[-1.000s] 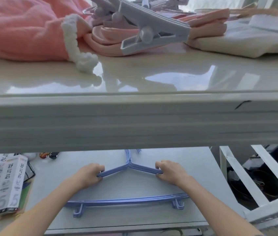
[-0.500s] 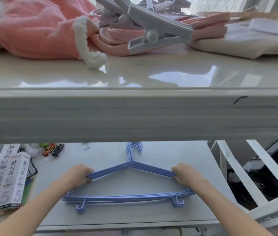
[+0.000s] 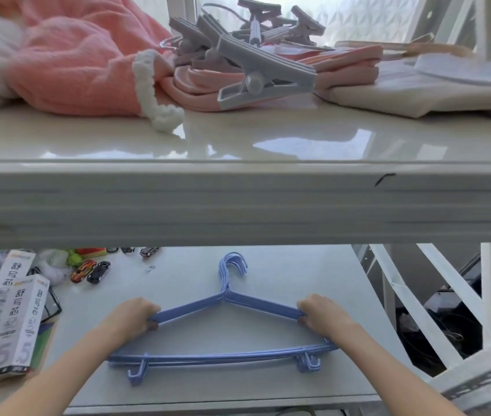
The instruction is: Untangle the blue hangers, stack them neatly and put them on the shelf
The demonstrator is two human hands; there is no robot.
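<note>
A stack of blue hangers [image 3: 220, 357] lies flat on the lower shelf [image 3: 283, 265], hooks together and pointing away from me. My left hand [image 3: 131, 316] grips the left shoulder arm of the stack. The right shoulder arm is gripped by my right hand [image 3: 317, 315]. The bottom bars and small clips line up along the near side. The thick front edge of the upper shelf [image 3: 238, 202] hides the back of the lower shelf.
White boxes [image 3: 13, 319] and toy cars [image 3: 91, 270] sit at the lower shelf's left. On the upper shelf lie a pink cloth [image 3: 73, 61], grey clips [image 3: 256, 70], pink hangers and a cream fabric [image 3: 418, 91]. A white lattice frame [image 3: 436, 298] stands at right.
The hanger stack has slid toward me, so the hooks show fully below the upper shelf's edge. Both hands have moved outward along the shoulder arms.
</note>
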